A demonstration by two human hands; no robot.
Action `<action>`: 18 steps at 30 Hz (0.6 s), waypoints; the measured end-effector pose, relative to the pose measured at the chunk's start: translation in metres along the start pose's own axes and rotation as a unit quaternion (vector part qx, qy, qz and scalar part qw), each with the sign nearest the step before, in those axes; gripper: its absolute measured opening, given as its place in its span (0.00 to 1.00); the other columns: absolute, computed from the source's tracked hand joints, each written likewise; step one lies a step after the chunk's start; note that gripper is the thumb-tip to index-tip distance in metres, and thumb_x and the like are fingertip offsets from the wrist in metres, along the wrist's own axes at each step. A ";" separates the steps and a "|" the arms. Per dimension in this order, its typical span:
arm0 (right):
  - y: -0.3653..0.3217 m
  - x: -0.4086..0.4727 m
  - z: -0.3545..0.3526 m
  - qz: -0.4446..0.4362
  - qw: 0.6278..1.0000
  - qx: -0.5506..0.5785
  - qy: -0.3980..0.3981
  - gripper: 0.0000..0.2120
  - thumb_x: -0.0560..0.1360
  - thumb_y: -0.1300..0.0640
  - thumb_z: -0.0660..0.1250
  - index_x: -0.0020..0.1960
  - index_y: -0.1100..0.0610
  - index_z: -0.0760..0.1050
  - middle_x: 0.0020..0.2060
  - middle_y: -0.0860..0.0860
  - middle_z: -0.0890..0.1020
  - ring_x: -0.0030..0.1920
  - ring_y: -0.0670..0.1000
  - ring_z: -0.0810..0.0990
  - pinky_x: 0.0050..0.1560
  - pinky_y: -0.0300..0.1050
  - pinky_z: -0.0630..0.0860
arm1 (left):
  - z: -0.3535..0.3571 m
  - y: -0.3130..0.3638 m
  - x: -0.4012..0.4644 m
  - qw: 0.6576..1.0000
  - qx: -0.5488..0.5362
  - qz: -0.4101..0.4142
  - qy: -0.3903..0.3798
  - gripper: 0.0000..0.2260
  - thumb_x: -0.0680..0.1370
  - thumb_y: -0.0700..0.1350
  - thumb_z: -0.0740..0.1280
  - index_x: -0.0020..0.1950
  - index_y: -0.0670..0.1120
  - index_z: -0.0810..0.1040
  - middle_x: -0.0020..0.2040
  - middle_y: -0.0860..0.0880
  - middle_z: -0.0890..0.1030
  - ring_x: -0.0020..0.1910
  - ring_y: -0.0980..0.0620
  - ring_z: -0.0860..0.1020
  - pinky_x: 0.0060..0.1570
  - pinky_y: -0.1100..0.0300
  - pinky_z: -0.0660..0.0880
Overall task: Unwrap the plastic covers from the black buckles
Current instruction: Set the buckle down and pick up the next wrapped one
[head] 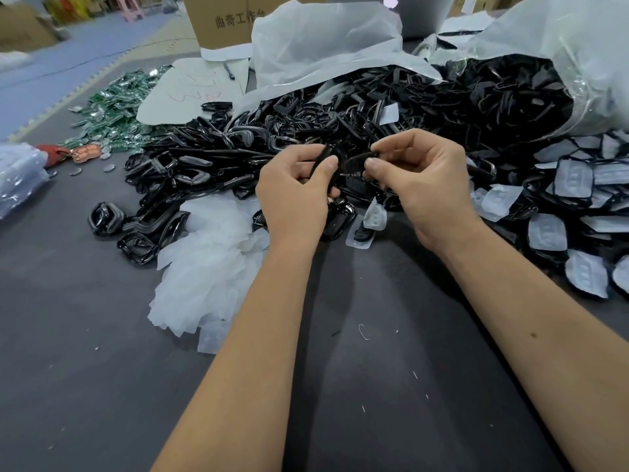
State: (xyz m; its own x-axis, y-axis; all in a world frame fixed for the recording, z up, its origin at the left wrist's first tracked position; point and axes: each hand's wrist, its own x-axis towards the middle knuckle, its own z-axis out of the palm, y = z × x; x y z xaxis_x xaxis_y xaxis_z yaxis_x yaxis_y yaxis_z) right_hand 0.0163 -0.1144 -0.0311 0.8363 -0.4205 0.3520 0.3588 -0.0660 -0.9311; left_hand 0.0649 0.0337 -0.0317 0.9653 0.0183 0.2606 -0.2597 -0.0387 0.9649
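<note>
My left hand (pixel 296 192) and my right hand (pixel 418 175) are raised together over the middle of the table, both pinching one black buckle (pixel 343 158) between thumbs and fingers. Whether a plastic cover is still on it is too small to tell. Behind the hands lies a large heap of black buckles (pixel 306 131). A pile of removed clear plastic covers (pixel 207 264) lies to the left of my left forearm. Buckles still in whitish covers (pixel 575 185) spread out on the right.
A big clear plastic bag (pixel 578 46) spills buckles at the back right. A cardboard box (pixel 221 22) stands at the back, white sheets beside it. Green circuit boards (pixel 115 110) lie at the far left. The dark grey table (pixel 374 386) stretches toward me.
</note>
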 end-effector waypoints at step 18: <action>0.000 0.001 0.000 0.010 0.998 -0.042 0.035 0.04 0.73 0.65 0.78 0.45 0.59 0.85 0.36 0.53 0.87 0.38 0.51 0.88 0.38 0.38 0.80 | 0.006 0.008 -0.004 0.986 -0.098 -0.088 -0.104 0.14 0.84 0.34 0.59 0.58 0.40 0.85 0.55 0.41 0.85 0.45 0.55 0.84 0.45 0.59 0.82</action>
State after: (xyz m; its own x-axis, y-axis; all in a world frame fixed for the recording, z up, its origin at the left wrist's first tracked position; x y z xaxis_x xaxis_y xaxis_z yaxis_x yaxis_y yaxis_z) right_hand 0.0172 -0.1146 -0.0312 0.8109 -0.4847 0.3279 0.3032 -0.1313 -0.9438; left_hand 0.0586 0.0271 -0.0251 0.9756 -0.1976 0.0953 -0.0681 0.1402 0.9878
